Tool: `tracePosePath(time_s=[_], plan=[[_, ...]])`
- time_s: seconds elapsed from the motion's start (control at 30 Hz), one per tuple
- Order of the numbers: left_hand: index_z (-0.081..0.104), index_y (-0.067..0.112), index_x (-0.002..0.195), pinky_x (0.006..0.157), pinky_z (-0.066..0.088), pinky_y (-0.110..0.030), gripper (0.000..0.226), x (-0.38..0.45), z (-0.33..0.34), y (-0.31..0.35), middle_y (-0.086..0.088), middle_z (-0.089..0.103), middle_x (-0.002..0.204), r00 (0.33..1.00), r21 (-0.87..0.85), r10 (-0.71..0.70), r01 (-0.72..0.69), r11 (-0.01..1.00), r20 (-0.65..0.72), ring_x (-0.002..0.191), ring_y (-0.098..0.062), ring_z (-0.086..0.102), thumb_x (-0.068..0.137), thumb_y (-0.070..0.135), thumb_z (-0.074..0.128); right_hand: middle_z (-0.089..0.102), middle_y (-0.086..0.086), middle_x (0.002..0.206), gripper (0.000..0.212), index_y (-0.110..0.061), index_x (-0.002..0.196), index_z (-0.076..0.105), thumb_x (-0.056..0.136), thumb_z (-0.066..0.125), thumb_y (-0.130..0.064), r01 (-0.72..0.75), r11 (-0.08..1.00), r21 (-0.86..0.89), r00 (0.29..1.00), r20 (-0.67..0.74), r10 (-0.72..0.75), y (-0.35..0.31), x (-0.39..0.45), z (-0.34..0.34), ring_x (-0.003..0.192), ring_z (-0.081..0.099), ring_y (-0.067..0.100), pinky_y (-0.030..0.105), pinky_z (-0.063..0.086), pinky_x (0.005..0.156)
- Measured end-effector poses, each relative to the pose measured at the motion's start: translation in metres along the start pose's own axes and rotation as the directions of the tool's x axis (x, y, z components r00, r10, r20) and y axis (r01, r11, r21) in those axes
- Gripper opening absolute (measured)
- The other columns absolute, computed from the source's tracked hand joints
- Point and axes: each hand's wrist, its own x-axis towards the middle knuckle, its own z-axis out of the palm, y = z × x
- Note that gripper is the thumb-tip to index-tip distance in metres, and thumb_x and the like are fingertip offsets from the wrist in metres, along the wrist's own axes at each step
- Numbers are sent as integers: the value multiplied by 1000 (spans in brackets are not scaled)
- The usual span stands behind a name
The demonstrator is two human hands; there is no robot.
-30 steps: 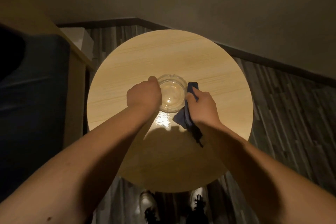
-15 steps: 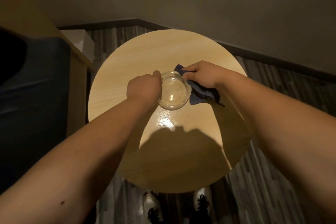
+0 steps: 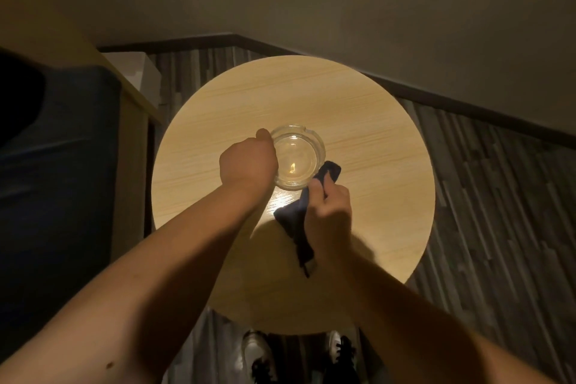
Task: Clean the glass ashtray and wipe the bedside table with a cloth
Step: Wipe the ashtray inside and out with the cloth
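A clear glass ashtray (image 3: 297,157) stands near the middle of the round light-wood bedside table (image 3: 367,121). My left hand (image 3: 247,162) grips its left rim, thumb on the edge. My right hand (image 3: 328,209) holds a dark blue cloth (image 3: 293,217) pressed against the ashtray's near right side; one end of the cloth pokes out past my fingers, the rest hangs down towards the tabletop.
A dark blue bed or sofa (image 3: 56,184) with a wooden frame (image 3: 131,165) stands close on the left. A white box (image 3: 143,75) sits on the floor behind it. Walls with dark skirting close the corner beyond the table. My shoes (image 3: 258,352) show under the near edge.
My right hand with the cloth has swung from the ashtray's far right rim round to its near right side. The left hand stays on the left rim.
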Motion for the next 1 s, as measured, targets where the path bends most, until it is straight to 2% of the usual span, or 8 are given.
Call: tracePosePath(time_s=[0.1, 0.2, 0.3, 0.4, 0.47, 0.53, 0.87, 1.0], plan=[[46, 10, 101, 46, 20, -29, 13, 0, 0, -1, -12, 64, 86, 1000, -13, -9, 9, 1000, 1, 68, -32, 54, 89, 10, 41, 53, 19, 102, 27, 5, 110, 50, 99, 47, -20, 10, 1000, 1, 1000, -21, -10, -3, -10, -1, 82, 53, 20, 19, 42, 68], [46, 9, 103, 45, 19, -29, 13, 0, -2, -3, -12, 64, 86, 1000, -18, 1, -1, 1000, 2, 62, -28, 43, 91, 12, 42, 53, 13, 107, 27, -2, 108, 55, 100, 45, -26, 58, 981, -187, 987, 157, -28, -5, -6, -22, 88, 55, 18, 22, 42, 74], [47, 9, 102, 47, 24, -30, 13, 1, -4, -5, -12, 63, 86, 1000, -25, 30, -30, 999, 10, 64, -28, 44, 92, 14, 41, 56, 2, 101, 17, -26, 103, 63, 97, 49, -33, 286, 881, -378, 915, 382, -133, -9, -1, -62, 87, 55, 14, 21, 39, 69], [48, 9, 102, 48, 24, -30, 14, 1, -4, -7, -11, 62, 84, 999, -31, 48, -48, 998, 4, 63, -28, 45, 95, 18, 40, 57, 7, 112, 39, -18, 130, 58, 93, 59, -27, 594, 522, -613, 804, 437, -402, -15, 21, -101, 91, 58, 23, 28, 44, 71], [48, 10, 102, 46, 22, -29, 15, 0, -2, -9, -10, 61, 82, 999, -39, 49, -49, 998, -7, 63, -28, 45, 97, 20, 39, 56, 12, 116, 41, -15, 129, 59, 89, 63, -23, 622, 263, -738, 736, 435, -519, -21, 40, -119, 93, 58, 29, 35, 49, 71], [48, 10, 102, 46, 22, -29, 15, -1, -2, -9, -10, 60, 81, 998, -43, 53, -54, 998, -16, 62, -28, 45, 98, 21, 38, 55, 15, 121, 41, -15, 129, 57, 89, 62, -22, 582, 155, -798, 736, 436, -517, -20, 57, -129, 99, 55, 34, 44, 50, 77], [48, 11, 104, 48, 24, -29, 20, -4, 2, -14, -10, 61, 83, 997, -70, 74, -75, 995, -16, 63, -28, 46, 100, 25, 34, 54, 10, 131, 51, -18, 129, 55, 91, 52, -52, 502, 122, -856, 797, 403, -450, -1, 65, -117, 114, 49, 34, 50, 37, 95], [50, 12, 105, 52, 29, -31, 35, -7, -1, -15, -9, 62, 85, 997, -105, 78, -80, 991, -26, 67, -29, 49, 103, 37, 26, 49, 12, 137, 58, -12, 129, 53, 90, 52, -54, 562, 112, -819, 734, 432, -524, -12, 55, -109, 130, 39, 33, 50, 23, 110]])
